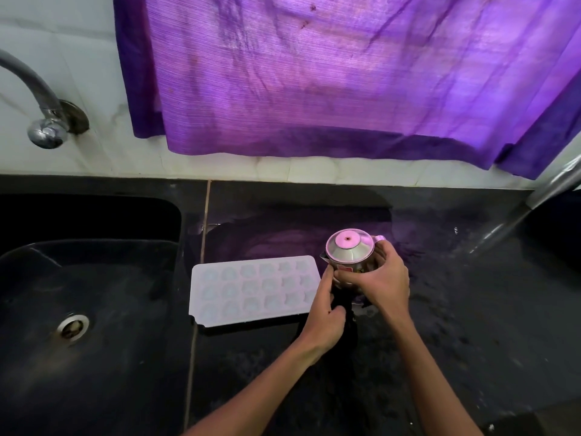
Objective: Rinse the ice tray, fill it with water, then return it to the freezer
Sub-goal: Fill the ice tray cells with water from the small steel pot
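A white ice tray (251, 289) with several star-shaped cells lies flat on the black counter (440, 309), just right of the sink. Right of the tray stands a small steel kettle (350, 251) with a lidded top and a spout that points toward the tray. My right hand (382, 278) grips the kettle's body from the right and front. My left hand (325, 313) sits at the kettle's lower left, its fingers curled round something dark below the kettle that I cannot make out. Whether the cells hold water cannot be told.
A black sink (94, 278) with a metal drain (73, 326) takes up the left. A chrome tap (37, 99) comes out of the white tiled wall above it. A purple curtain (345, 73) hangs over the counter's back. A steel object (534, 199) leans at the right edge.
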A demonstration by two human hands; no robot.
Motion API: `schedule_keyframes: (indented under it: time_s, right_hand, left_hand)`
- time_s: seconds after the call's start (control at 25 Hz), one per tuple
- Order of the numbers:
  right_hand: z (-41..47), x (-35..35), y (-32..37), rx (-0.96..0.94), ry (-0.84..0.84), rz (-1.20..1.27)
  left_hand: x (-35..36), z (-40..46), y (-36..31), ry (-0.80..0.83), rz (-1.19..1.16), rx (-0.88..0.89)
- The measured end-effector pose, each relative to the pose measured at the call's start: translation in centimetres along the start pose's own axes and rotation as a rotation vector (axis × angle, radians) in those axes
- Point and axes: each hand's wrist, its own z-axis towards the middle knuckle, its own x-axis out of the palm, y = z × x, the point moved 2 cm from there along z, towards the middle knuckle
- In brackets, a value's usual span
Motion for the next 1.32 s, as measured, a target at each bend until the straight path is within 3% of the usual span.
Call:
schedule_keyframes:
  time_s: [0.44, 1.32]
  right_hand:
    - [0.8, 1.1, 0.6, -0.045, -0.006, -0.199]
    - [2.0, 1.9, 0.9, -0.063, 0.002, -0.29]
  left_hand:
    - [-0.8, 1.2, 0.0, -0.054, -0.023, -0.058]
    - [-0.9, 2.5, 0.0, -0.069, -0.112, -0.057]
